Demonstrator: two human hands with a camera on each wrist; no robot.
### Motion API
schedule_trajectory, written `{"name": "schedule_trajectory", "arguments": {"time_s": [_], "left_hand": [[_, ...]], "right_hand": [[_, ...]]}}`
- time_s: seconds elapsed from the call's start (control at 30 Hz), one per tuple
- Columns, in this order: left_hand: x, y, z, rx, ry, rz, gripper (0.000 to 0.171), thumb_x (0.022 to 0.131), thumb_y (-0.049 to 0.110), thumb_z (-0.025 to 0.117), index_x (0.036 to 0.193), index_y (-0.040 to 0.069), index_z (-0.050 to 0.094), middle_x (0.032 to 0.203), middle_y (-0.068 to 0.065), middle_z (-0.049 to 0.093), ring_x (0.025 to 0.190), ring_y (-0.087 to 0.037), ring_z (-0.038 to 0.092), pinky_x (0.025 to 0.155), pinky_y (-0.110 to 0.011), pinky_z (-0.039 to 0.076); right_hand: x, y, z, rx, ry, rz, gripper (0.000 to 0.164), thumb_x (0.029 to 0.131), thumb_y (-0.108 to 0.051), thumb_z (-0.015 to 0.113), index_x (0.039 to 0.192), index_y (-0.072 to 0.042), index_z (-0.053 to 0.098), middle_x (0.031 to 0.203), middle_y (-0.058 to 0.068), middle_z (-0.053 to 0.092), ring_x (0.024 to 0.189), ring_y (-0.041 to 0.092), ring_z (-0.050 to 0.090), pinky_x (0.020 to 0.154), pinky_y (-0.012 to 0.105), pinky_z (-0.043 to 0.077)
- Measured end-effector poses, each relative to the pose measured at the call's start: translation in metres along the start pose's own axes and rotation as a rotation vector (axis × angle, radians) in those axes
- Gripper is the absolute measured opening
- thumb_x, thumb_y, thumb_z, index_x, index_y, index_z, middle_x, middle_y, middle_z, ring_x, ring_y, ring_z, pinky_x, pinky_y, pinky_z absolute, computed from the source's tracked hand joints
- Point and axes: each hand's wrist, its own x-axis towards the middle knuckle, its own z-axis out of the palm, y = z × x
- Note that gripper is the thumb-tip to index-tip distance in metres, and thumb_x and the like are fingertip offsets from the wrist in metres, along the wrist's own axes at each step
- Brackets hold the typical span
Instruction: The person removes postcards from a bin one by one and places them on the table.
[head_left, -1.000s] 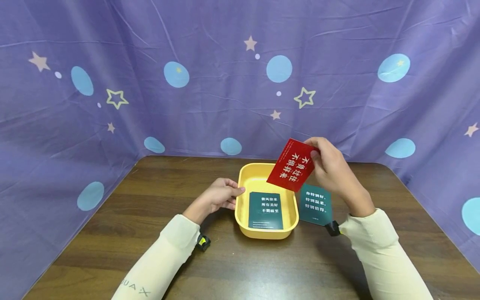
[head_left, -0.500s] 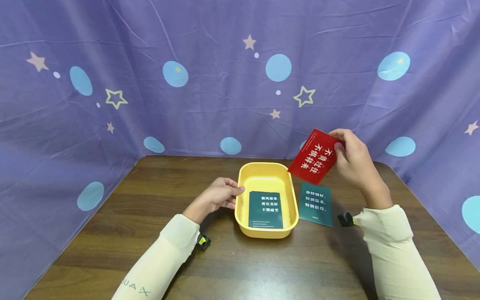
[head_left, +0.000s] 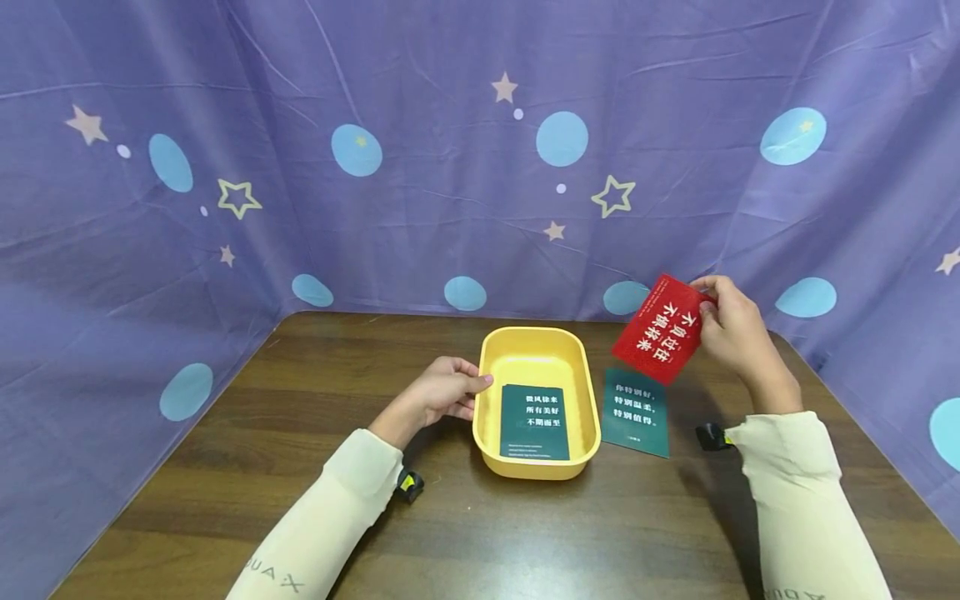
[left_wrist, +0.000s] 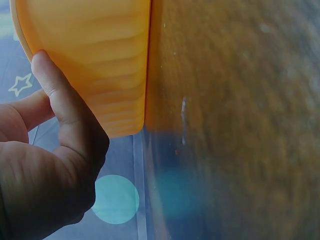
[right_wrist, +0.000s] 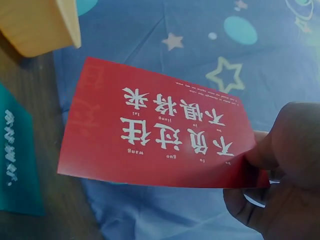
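Note:
My right hand (head_left: 738,329) pinches a red card (head_left: 663,329) with white Chinese characters by one end, thumb on its printed face. In the head view the card is held tilted, its lower corner overlapping the far edge of a green card (head_left: 636,417) that lies on the table. A yellow plastic bin (head_left: 585,454) stands just left of that green card. Inside the bin, toward its near end, is another green card (head_left: 534,423) with white text. My left hand (head_left: 446,389) grips the bin's left rim, thumb over the top and the other fingers against the outer wall (left_wrist: 115,75).
Everything stands on a dark wooden table (head_left: 450,542). Behind the table's far edge hangs a purple cloth (head_left: 420,233) with stars and blue ovals. Each wrist wears a black strap, such as the right strap (head_left: 711,437).
My right hand has carried the red card from over the bin's right rim out to the right, rising and then dropping a little. The left hand keeps its hold on the bin.

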Motion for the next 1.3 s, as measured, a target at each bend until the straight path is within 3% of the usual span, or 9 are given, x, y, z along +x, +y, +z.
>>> {"name": "schedule_trajectory", "arguments": {"time_s": [0.27, 0.43, 0.5, 0.7, 0.87, 0.97, 1.07, 1.3], "left_hand": [[0.000, 0.000, 0.000, 0.010, -0.002, 0.003, 0.031, 0.094, 0.013, 0.066, 0.112, -0.003, 0.047, 0.084, -0.015, 0.061, 0.056, -0.015, 0.059, 0.050, -0.028, 0.058], [0.002, 0.000, -0.001, 0.014, -0.021, 0.004, 0.031, 0.095, 0.013, 0.065, 0.113, -0.004, 0.046, 0.084, -0.015, 0.061, 0.056, -0.015, 0.058, 0.051, -0.028, 0.059], [-0.004, 0.004, 0.001, 0.013, -0.024, 0.012, 0.028, 0.096, 0.012, 0.064, 0.112, -0.005, 0.046, 0.084, -0.014, 0.061, 0.056, -0.014, 0.058, 0.051, -0.028, 0.059], [-0.003, 0.002, 0.001, 0.003, -0.005, 0.008, 0.029, 0.094, 0.012, 0.066, 0.110, -0.003, 0.047, 0.082, -0.014, 0.061, 0.055, -0.015, 0.058, 0.052, -0.029, 0.059], [-0.001, 0.001, 0.001, -0.007, 0.000, 0.003, 0.028, 0.094, 0.012, 0.066, 0.108, -0.002, 0.047, 0.080, -0.013, 0.060, 0.053, -0.014, 0.058, 0.051, -0.028, 0.058], [-0.002, 0.001, 0.001, -0.010, -0.004, 0.004, 0.027, 0.094, 0.011, 0.066, 0.108, -0.003, 0.047, 0.079, -0.013, 0.061, 0.053, -0.014, 0.058, 0.051, -0.028, 0.058], [-0.002, 0.002, 0.001, -0.007, -0.005, 0.004, 0.027, 0.094, 0.011, 0.066, 0.109, -0.003, 0.048, 0.080, -0.014, 0.060, 0.053, -0.014, 0.058, 0.051, -0.028, 0.058], [-0.001, 0.002, 0.000, -0.001, 0.003, -0.007, 0.027, 0.094, 0.012, 0.067, 0.108, -0.002, 0.049, 0.083, -0.015, 0.061, 0.054, -0.014, 0.057, 0.051, -0.028, 0.058]], "right_hand": [[-0.005, 0.025, 0.015, -0.001, -0.100, 0.035, 0.027, 0.093, 0.010, 0.040, 0.118, 0.005, 0.050, 0.095, 0.025, 0.060, 0.083, 0.033, 0.055, 0.068, 0.040, 0.045], [-0.009, 0.039, 0.024, 0.053, -0.247, 0.089, 0.025, 0.097, 0.006, 0.039, 0.119, 0.004, 0.050, 0.098, 0.023, 0.061, 0.083, 0.030, 0.056, 0.067, 0.033, 0.046], [-0.011, 0.045, 0.030, 0.073, -0.307, 0.108, 0.024, 0.097, 0.006, 0.039, 0.118, 0.005, 0.050, 0.100, 0.022, 0.060, 0.085, 0.029, 0.055, 0.069, 0.033, 0.046], [-0.016, 0.056, 0.043, 0.122, -0.393, 0.145, 0.025, 0.094, 0.009, 0.040, 0.118, 0.008, 0.050, 0.102, 0.021, 0.057, 0.090, 0.030, 0.052, 0.073, 0.033, 0.045], [-0.017, 0.054, 0.045, 0.172, -0.488, 0.242, 0.031, 0.103, -0.011, 0.049, 0.129, 0.004, 0.045, 0.113, 0.022, 0.056, 0.101, 0.032, 0.054, 0.084, 0.040, 0.048], [-0.018, 0.054, 0.046, 0.189, -0.554, 0.251, 0.048, 0.097, -0.019, 0.063, 0.135, 0.003, 0.042, 0.121, 0.023, 0.055, 0.107, 0.033, 0.053, 0.090, 0.046, 0.047], [-0.018, 0.054, 0.048, 0.197, -0.609, 0.211, 0.062, 0.087, -0.011, 0.074, 0.136, 0.007, 0.041, 0.124, 0.025, 0.054, 0.108, 0.034, 0.053, 0.092, 0.047, 0.048], [-0.018, 0.055, 0.055, 0.153, -0.691, 0.204, 0.066, 0.079, -0.004, 0.077, 0.136, 0.007, 0.044, 0.118, 0.021, 0.058, 0.101, 0.031, 0.054, 0.085, 0.038, 0.050]]}}
